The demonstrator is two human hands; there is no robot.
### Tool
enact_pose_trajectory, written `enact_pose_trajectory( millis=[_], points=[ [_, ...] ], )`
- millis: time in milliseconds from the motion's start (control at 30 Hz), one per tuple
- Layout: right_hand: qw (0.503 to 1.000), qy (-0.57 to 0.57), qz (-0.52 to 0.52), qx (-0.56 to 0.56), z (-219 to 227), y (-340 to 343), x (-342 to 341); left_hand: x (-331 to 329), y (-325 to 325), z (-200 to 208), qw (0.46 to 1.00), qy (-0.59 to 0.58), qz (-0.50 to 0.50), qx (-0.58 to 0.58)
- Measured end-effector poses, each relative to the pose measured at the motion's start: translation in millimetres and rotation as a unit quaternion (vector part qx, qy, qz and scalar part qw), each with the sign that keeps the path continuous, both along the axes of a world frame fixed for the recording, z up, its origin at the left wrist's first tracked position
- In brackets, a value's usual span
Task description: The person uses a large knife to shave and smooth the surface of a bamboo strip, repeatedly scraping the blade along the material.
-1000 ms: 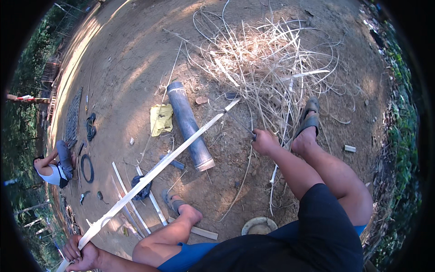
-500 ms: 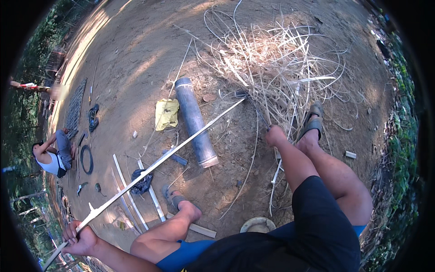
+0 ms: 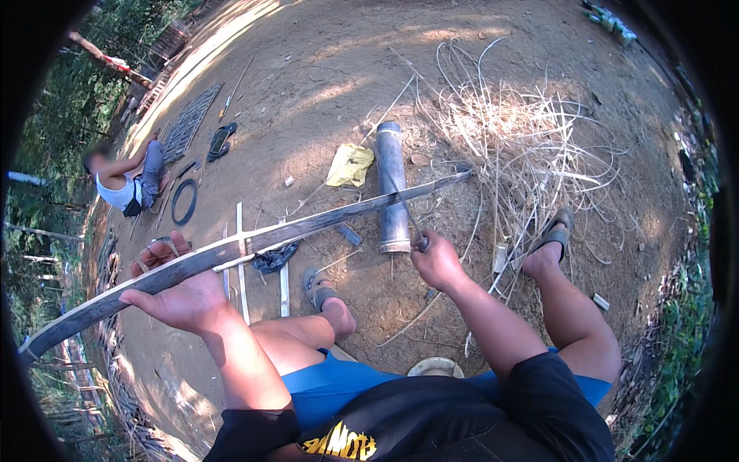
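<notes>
A long split bamboo strip (image 3: 308,222), dark on its outer side, runs from the lower left up to the edge of a shavings pile. My left hand (image 3: 188,299) holds the strip near its left end, palm up, with the thumb on the near edge and the fingers at the far edge. In my right hand (image 3: 437,263) is the handle of a knife, its thin dark blade (image 3: 409,211) pointing up and left to the strip. Behind the strip and blade lies a thick dark bamboo section (image 3: 392,165) on the dirt.
Curled pale shavings (image 3: 516,142) are heaped at far right. Left of the bamboo section lie a yellow wrapper (image 3: 350,165) and a black plastic bag (image 3: 275,258). Pale strips (image 3: 240,269) rest by my left foot. Another person (image 3: 123,181) sits at far left near a black coil (image 3: 183,200).
The strip has turned from its pale side to its dark side. My left hand has risen inward, and my right hand has moved left with the knife, away from the pile. The view has shifted.
</notes>
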State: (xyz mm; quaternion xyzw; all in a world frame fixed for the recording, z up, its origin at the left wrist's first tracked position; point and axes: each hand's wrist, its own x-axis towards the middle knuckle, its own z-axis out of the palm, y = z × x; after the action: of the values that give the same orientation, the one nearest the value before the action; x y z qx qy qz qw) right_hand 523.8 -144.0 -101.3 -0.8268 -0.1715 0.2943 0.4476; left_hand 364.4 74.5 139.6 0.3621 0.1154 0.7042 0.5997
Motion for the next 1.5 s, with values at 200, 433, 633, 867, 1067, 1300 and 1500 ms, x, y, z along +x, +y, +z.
enact_pose_trajectory(
  millis=[200, 433, 633, 867, 1067, 1300, 1500],
  points=[
    [0.978, -0.079, 0.155, 0.114, 119.2, 3.6, -77.8, -27.4, -19.1, -4.8, 0.981, -0.054, -0.163, 0.095],
    [0.981, -0.054, 0.129, 0.138, 119.4, -22.6, -87.9, -30.8, -51.5, -0.8, 0.975, -0.06, -0.175, 0.122],
    [0.983, -0.052, 0.128, 0.124, 108.0, -35.4, -109.0, -32.9, -67.0, -1.3, 0.981, -0.067, -0.15, 0.106],
    [0.979, -0.137, 0.102, 0.112, 117.4, -29.5, -110.9, -23.1, -63.7, 2.2, 0.981, -0.078, -0.142, 0.105],
    [0.988, -0.094, 0.099, 0.071, 123.4, -35.9, -104.2, -26.3, -66.8, 0.7, 0.98, -0.061, -0.145, 0.119],
    [0.995, -0.076, 0.06, -0.012, 99.1, -53.9, -76.7, -20.8, -75.8, 5.3, 0.978, -0.056, -0.153, 0.129],
    [0.99, -0.078, 0.109, 0.037, 108.2, -47.1, -81.2, -20.1, -76.1, 8.4, 0.979, -0.059, -0.155, 0.121]
  ],
)
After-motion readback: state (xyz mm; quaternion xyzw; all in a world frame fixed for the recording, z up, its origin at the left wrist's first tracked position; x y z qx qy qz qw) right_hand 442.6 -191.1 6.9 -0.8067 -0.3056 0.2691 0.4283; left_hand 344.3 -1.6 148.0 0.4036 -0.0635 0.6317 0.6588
